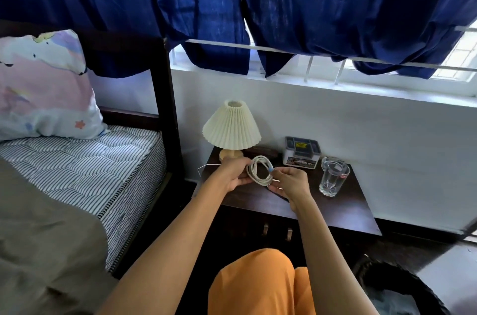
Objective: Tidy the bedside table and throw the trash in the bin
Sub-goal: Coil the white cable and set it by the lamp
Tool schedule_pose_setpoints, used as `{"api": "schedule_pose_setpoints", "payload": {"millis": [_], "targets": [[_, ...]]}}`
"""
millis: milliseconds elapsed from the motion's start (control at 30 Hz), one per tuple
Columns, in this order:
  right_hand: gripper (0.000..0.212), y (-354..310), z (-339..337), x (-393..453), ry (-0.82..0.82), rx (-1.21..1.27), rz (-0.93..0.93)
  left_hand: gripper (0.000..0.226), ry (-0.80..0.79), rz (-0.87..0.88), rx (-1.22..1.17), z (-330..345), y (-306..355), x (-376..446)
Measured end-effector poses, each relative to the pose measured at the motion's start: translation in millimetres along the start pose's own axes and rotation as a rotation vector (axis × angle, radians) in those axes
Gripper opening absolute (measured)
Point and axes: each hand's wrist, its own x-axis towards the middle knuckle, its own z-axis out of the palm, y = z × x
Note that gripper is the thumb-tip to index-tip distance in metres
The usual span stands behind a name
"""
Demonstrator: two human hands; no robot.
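A coiled cable (259, 169) is held between both hands just above the table (343, 208), right of the lamp (231, 128). The coil's left side is gripped by the left hand (233, 172); its end is pinched by the right hand (291, 183). The coil's long axis runs away from the lamp's side toward the person. Bare tabletop lies nearer the right hand, short of the glass (333, 180).

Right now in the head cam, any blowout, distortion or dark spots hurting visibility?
Head view: window blown out at right; wide-angle bends the sill and bed frame; bin and table front sit in deep shadow; coiled cable and both hands are well lit and sharp.
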Motion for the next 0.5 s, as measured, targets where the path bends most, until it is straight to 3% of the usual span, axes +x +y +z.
{"api": "schedule_pose_setpoints", "payload": {"millis": [133, 500], "targets": [[0.010, 30, 11, 27, 0.024, -0.031, 0.049, 0.015, 0.028, -0.048, -0.027, -14, -23, 27], [0.012, 102, 46, 95, 0.071, -0.259, 0.097, 0.014, 0.338, -0.124, -0.095, -46, -90, 114]]}}
